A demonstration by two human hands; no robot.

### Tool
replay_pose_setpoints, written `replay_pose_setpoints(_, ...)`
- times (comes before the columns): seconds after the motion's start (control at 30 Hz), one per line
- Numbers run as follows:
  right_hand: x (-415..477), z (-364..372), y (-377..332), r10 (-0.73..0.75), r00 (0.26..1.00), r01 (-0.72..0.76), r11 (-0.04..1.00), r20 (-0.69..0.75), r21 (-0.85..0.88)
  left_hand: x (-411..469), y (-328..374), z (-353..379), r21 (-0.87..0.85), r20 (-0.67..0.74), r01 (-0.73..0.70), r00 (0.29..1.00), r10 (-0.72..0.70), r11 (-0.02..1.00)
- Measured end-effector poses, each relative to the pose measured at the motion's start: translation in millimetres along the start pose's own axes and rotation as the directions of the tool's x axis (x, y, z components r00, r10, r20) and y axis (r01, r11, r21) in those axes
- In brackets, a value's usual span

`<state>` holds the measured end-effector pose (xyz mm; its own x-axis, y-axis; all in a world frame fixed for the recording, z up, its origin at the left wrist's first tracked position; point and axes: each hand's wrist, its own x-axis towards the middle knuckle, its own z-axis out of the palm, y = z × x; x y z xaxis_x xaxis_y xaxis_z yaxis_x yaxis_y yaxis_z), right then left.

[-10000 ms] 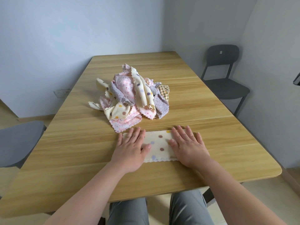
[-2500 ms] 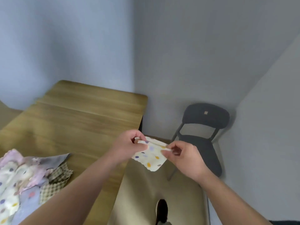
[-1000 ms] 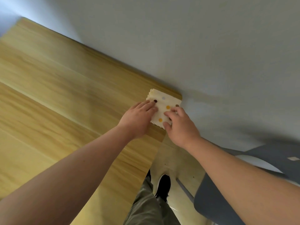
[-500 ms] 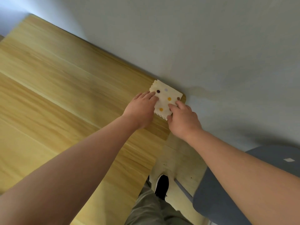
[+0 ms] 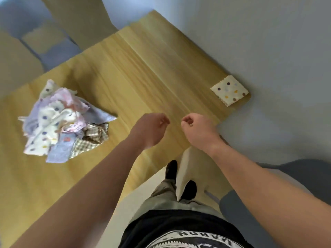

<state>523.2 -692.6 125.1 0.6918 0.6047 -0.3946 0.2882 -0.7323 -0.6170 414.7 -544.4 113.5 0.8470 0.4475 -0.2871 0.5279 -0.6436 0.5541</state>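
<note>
Pulled back from the folded polka-dot cloth, now lying alone at the far corner of the tabletop, with left hand and right hand loosely curled and empty; best to reach for the cloth pile and pinch one top piece only.

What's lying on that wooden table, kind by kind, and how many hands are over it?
Folded cream polka-dot cloth square: 1
Heap of crumpled patterned cloths: 1 (pieces too tangled to count singly)
Bare hands, both holding nothing: 2, the left hand and the right hand
Total: 4
</note>
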Motion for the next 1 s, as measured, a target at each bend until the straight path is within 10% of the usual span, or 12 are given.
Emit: replay_pose_setpoints(1.0, -287.0, 313.6, -192.2, -0.017, 0.997, 0.035, 0.969, -0.073, 0.245, -372.6, -271.6, -95.0, -0.275, -0.151, 0.104, 0.977, -0.15, 0.956)
